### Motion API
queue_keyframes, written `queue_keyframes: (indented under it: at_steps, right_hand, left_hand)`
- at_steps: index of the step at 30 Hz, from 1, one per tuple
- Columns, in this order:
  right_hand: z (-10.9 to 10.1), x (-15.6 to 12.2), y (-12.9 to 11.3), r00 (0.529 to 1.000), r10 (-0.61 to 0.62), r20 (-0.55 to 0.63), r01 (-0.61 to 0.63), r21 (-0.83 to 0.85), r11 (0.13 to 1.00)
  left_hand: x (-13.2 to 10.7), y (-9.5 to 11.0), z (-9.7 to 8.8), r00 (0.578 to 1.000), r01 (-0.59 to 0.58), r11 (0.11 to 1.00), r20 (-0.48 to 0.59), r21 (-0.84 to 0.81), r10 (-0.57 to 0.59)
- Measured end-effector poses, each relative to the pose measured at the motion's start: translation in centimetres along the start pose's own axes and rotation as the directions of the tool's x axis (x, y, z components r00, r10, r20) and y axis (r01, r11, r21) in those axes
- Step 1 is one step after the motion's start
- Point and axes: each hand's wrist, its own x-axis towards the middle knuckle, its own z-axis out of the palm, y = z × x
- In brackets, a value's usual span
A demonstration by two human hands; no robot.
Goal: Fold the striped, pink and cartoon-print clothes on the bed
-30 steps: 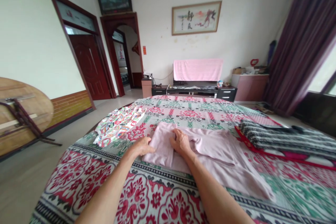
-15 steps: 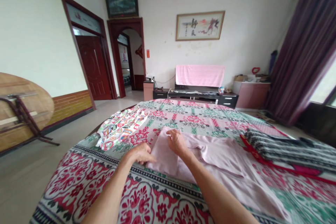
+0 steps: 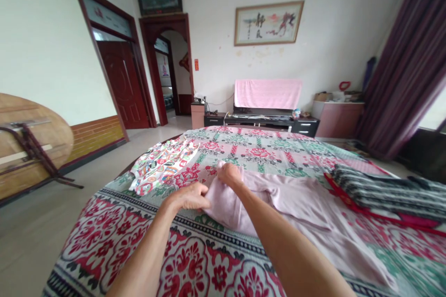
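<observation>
A pale pink garment (image 3: 289,204) lies spread on the floral bedspread (image 3: 209,260) in front of me. My left hand (image 3: 188,196) pinches the near left edge of the garment's folded end, fingers closed on the cloth. My right hand (image 3: 229,173) grips the far left corner of the same fold, fingers curled over it. Both forearms reach in from the bottom of the view.
A colourful patterned small garment (image 3: 162,164) lies at the bed's left. A striped black-and-white blanket (image 3: 386,190) with red trim sits at the right. A folded round wooden table (image 3: 31,144) leans at the left wall. A TV stand (image 3: 265,120) under a pink cloth stands beyond.
My right hand has slid farther away along the fold to its far corner. My left hand stays at the near edge. The camera shifted slightly.
</observation>
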Motion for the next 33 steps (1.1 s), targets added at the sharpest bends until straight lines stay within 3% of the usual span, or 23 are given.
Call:
queue_keyframes:
  at_steps: [5, 9, 12, 17, 21, 28, 33]
  right_hand:
    - [-6.0, -0.1, 2.6, 0.998, 0.004, 0.067, -0.027, 0.345, 0.938]
    - [-10.5, -1.2, 5.4, 0.998, 0.015, 0.068, -0.048, 0.525, 0.85]
    - [-12.5, -2.5, 7.7, 0.996, 0.068, 0.062, -0.091, 0.593, 0.8]
    - [-13.2, -4.5, 11.0, 0.989, 0.14, 0.051, -0.142, 0.606, 0.783]
    - [-12.9, -5.1, 12.3, 0.998, 0.066, 0.0, -0.055, 0.551, 0.832]
    - [-12.3, -4.7, 13.2, 0.998, 0.067, -0.008, -0.053, 0.527, 0.848]
    - [-12.3, -4.6, 14.2, 0.997, 0.019, -0.069, 0.017, 0.482, 0.876]
  left_hand:
    - [-0.5, 4.5, 0.1, 0.962, -0.24, 0.955, -0.177, -0.175, 0.209]
    - [0.6, 8.3, 2.7, 0.938, -0.339, 0.906, -0.164, -0.254, 0.305]
    - [2.0, 10.4, 5.3, 0.924, -0.377, 0.905, -0.14, -0.195, 0.355]
    - [3.9, 11.9, 9.3, 0.939, -0.34, 0.939, -0.074, -0.04, 0.337]
    - [4.4, 12.1, 10.8, 0.948, -0.307, 0.951, -0.079, 0.03, 0.308]
    - [4.2, 12.0, 11.8, 0.942, -0.318, 0.948, -0.103, 0.021, 0.318]
    - [4.0, 10.3, 10.0, 0.951, -0.307, 0.948, -0.055, -0.077, 0.304]
